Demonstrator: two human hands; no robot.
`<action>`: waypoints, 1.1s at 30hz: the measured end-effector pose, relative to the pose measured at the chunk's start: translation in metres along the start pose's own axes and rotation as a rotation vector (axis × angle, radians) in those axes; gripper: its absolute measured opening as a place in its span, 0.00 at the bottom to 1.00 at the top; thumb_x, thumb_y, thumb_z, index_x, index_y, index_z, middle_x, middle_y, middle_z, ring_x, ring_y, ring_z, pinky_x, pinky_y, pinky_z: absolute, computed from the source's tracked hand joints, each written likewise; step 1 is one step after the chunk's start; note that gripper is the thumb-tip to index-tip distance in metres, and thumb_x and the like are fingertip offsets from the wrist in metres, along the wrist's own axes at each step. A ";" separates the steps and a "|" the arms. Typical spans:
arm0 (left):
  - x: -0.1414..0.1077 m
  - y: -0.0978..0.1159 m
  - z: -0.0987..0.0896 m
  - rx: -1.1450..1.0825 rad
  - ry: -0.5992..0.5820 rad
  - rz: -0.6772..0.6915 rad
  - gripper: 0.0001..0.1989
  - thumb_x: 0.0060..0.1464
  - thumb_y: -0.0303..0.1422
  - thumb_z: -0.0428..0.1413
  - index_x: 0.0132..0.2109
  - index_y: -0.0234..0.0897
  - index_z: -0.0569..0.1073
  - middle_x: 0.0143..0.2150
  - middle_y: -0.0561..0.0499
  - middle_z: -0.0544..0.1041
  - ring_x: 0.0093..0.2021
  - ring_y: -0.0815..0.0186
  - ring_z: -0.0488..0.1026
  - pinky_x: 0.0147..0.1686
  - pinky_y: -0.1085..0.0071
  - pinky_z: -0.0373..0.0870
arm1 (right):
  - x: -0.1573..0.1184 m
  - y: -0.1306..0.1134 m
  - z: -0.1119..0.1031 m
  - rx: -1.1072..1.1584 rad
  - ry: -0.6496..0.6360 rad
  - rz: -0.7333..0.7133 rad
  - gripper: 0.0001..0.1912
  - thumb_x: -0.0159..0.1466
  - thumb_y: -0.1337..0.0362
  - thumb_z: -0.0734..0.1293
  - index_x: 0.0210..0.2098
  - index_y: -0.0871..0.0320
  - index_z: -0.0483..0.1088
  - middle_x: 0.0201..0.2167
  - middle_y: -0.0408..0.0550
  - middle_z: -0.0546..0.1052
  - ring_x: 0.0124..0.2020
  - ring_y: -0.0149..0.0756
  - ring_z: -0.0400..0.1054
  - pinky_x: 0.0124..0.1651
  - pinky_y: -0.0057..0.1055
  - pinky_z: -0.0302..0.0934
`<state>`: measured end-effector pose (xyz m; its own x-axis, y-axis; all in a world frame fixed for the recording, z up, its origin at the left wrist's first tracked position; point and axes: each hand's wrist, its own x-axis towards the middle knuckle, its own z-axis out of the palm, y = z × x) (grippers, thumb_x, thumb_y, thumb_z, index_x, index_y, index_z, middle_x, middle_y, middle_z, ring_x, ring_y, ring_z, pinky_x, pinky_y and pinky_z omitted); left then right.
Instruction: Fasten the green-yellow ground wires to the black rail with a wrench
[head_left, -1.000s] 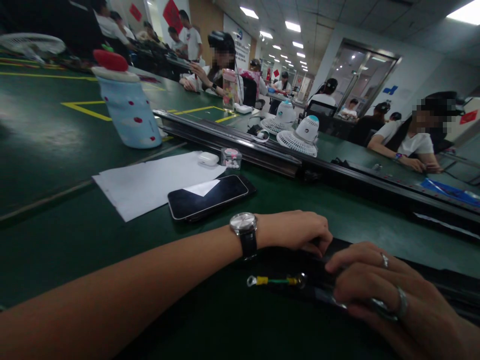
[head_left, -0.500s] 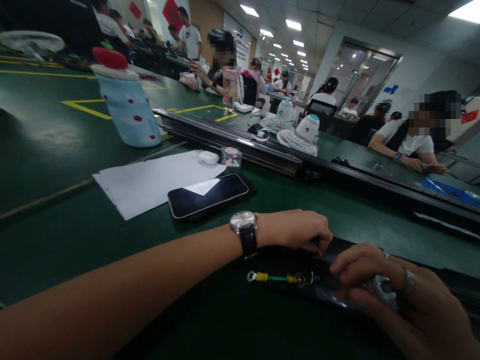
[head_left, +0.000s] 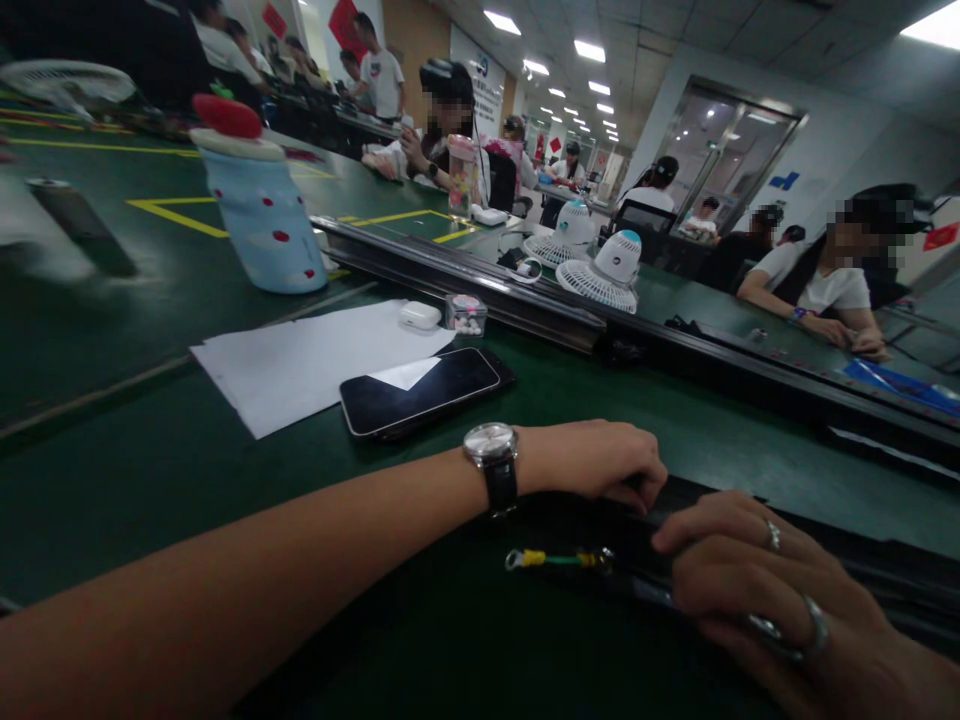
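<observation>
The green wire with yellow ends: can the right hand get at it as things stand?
Probably yes: the wire lies uncovered near the right hand, though that hand seems to hold a silvery tool.

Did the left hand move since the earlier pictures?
No. Against the phone, the left hand keeps its place, lower and to the right in the view, with no clear shift either way.

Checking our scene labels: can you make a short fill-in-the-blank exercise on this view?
1. Behind the left hand, the watch strap is coloured ____.
2. On the short green wire, the end sleeves are coloured ____.
3. The visible rings on the right hand number ____.
4. The phone lies face ____.

Missing words: black; yellow; two; up.
</observation>
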<state>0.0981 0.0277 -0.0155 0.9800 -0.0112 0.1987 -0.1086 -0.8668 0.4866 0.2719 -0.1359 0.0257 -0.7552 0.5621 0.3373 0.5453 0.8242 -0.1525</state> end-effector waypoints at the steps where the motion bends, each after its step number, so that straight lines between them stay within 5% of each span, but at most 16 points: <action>1: 0.000 0.000 0.000 0.000 -0.003 0.000 0.03 0.62 0.25 0.62 0.42 0.37 0.78 0.48 0.48 0.76 0.49 0.61 0.73 0.50 0.67 0.69 | -0.003 0.001 0.000 -0.003 -0.014 -0.013 0.08 0.71 0.71 0.64 0.49 0.57 0.66 0.40 0.48 0.81 0.55 0.36 0.73 0.58 0.33 0.67; 5: 0.000 0.001 -0.001 -0.003 -0.008 -0.003 0.03 0.62 0.25 0.62 0.41 0.37 0.78 0.48 0.48 0.76 0.50 0.61 0.73 0.51 0.67 0.69 | -0.009 0.004 0.000 0.051 0.052 0.139 0.07 0.71 0.70 0.64 0.48 0.55 0.67 0.45 0.50 0.79 0.51 0.34 0.73 0.50 0.29 0.69; 11: 0.000 0.000 -0.001 -0.014 0.007 -0.002 0.05 0.60 0.24 0.63 0.41 0.38 0.78 0.47 0.49 0.76 0.49 0.62 0.73 0.49 0.68 0.69 | -0.011 0.011 0.006 0.203 0.221 0.336 0.04 0.74 0.65 0.61 0.47 0.53 0.67 0.40 0.44 0.77 0.36 0.29 0.74 0.38 0.25 0.69; 23: -0.010 0.006 -0.013 -0.053 0.031 -0.003 0.10 0.64 0.25 0.60 0.52 0.40 0.76 0.50 0.48 0.79 0.51 0.60 0.75 0.52 0.65 0.69 | 0.000 0.006 0.010 0.239 0.104 0.350 0.04 0.73 0.63 0.62 0.40 0.53 0.66 0.30 0.39 0.73 0.29 0.29 0.68 0.33 0.24 0.63; 28: -0.032 0.010 -0.013 -0.296 0.180 -0.111 0.17 0.68 0.29 0.58 0.61 0.40 0.71 0.56 0.46 0.78 0.54 0.62 0.76 0.55 0.65 0.69 | 0.002 0.008 0.011 0.173 0.087 0.386 0.03 0.71 0.67 0.64 0.41 0.52 0.69 0.31 0.39 0.77 0.29 0.29 0.73 0.34 0.24 0.67; 33: -0.062 0.018 -0.005 -0.435 0.364 -0.227 0.14 0.71 0.31 0.55 0.60 0.40 0.71 0.57 0.50 0.76 0.56 0.66 0.74 0.56 0.70 0.68 | 0.007 0.004 0.001 0.142 0.166 0.370 0.04 0.72 0.60 0.65 0.40 0.51 0.71 0.28 0.38 0.80 0.27 0.27 0.77 0.31 0.18 0.70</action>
<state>0.0344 0.0148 -0.0149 0.8751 0.3877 0.2897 -0.0369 -0.5434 0.8387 0.2683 -0.1286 0.0263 -0.4428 0.8128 0.3786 0.7047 0.5766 -0.4135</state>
